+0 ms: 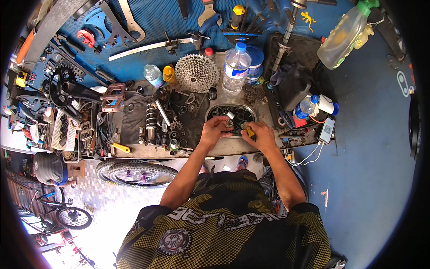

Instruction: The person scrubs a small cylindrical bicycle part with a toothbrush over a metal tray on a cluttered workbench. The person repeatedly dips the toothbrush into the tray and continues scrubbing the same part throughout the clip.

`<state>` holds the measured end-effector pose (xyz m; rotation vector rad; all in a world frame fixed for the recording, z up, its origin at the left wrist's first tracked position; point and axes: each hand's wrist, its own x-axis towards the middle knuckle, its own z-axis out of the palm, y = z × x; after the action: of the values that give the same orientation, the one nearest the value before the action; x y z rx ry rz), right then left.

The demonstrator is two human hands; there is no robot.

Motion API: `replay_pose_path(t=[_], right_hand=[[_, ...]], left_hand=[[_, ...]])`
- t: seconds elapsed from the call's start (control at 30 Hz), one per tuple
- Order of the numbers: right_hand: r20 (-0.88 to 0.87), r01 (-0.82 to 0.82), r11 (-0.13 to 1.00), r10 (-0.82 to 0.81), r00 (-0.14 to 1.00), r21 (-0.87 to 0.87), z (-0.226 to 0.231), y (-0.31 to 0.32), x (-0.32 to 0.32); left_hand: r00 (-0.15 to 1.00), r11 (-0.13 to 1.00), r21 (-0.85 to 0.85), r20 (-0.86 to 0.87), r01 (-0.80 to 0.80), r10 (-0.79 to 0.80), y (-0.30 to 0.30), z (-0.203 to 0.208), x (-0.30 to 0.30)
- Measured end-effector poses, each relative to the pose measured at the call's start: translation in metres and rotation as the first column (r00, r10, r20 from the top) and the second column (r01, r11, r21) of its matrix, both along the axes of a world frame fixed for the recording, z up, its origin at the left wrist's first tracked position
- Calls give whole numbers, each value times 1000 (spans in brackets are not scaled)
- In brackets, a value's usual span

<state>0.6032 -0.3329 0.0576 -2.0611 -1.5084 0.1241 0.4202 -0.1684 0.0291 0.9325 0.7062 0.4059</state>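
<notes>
The black-and-yellow patterned shirt [224,224] is lying nearest the lens. Left hand [215,132] is pinching a small round metallic part [229,123] above the metal tray [231,105]; right hand [262,136] is closing its fingers around a yellow-and-black item [251,132], possibly a tool. Hands are partly hiding the tray; cassette [197,73] and blue-capped bottle [236,74] are standing beyond.

The shirt [224,237] is black with olive-yellow dotted camouflage, the held tool [251,133] partly yellow, the cassette [197,74] silver-grey, the pedal [113,97] reddish brown, the bottle [234,82] clear with a blue cap [240,47], the pegboard [156,27] blue.
</notes>
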Motion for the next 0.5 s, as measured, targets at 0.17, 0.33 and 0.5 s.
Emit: replay_pose_path(t=[0.17, 0.33, 0.5], right_hand=[[-513, 189, 982, -168, 842, -12, -1, 6, -4], [-694, 168, 979, -41, 719, 117, 15, 21, -34], [-563, 174, 962, -27, 826, 210, 12, 22, -28]], left_hand=[[991, 975, 196, -95, 107, -90, 2, -16, 0], [969, 925, 343, -229, 166, -89, 3, -20, 4], [955, 864, 476, -295, 163, -18, 2, -16, 2]])
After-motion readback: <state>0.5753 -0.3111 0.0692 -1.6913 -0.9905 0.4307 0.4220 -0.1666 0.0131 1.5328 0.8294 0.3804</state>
